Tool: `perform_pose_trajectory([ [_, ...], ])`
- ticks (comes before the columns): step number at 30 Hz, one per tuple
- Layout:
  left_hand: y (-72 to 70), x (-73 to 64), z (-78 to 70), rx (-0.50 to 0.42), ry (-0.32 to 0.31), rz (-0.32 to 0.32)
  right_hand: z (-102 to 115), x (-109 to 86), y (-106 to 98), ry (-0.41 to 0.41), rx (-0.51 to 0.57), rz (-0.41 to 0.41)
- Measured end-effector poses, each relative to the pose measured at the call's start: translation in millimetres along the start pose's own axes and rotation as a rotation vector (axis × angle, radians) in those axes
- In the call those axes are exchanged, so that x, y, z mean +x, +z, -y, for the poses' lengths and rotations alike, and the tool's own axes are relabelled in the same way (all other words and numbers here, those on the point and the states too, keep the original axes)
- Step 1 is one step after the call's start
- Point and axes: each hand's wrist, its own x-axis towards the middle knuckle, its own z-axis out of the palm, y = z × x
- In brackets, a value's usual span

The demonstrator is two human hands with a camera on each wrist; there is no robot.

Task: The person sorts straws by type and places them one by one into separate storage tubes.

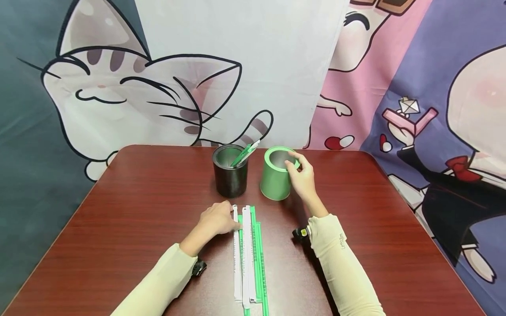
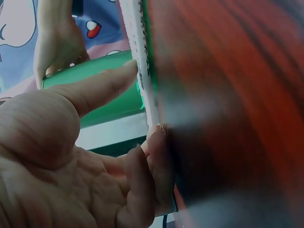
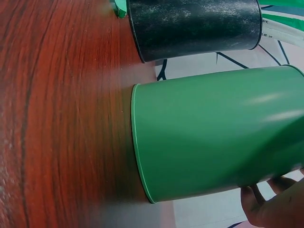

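Observation:
Long white and green strips with dark ruler-like marks lie side by side on the table. My left hand (image 1: 218,217) is at their far end, with its thumb and curled fingertips about the leftmost white strip (image 1: 237,267); the left wrist view shows the thumb against the white strip (image 2: 147,80). My right hand (image 1: 303,176) grips the right side of an upright green cup (image 1: 275,182) at its rim. Fingers (image 3: 254,204) touch the cup's outer wall in the right wrist view. Left of it stands a black cup (image 1: 231,180) holding a green strip and a white strip (image 1: 250,151).
The cups stand near the back edge of the reddish-brown wooden table (image 1: 150,197). Behind it hangs a cartoon-printed cloth (image 1: 276,52). Between the two arms, more green strips (image 1: 258,259) run toward the near edge.

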Motion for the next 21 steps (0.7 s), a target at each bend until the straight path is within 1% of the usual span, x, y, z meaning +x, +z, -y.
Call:
perform_pose_trajectory([
  [11, 1.5, 1.0, -2.0, -0.033, -0.018, -0.012, 1.1, -2.1, 0.8, 0.006, 0.006, 0.011],
  [17, 0.4, 0.5, 2.0, -0.06, 0.014, -0.009, 1.2, -2.3, 0.5, 0.015, 0.0, 0.009],
  [21, -5.9, -2.1, 3.1, -0.108, 0.038, -0.008, 2.3, -1.9, 0.3, 0.018, 0.005, 0.012],
])
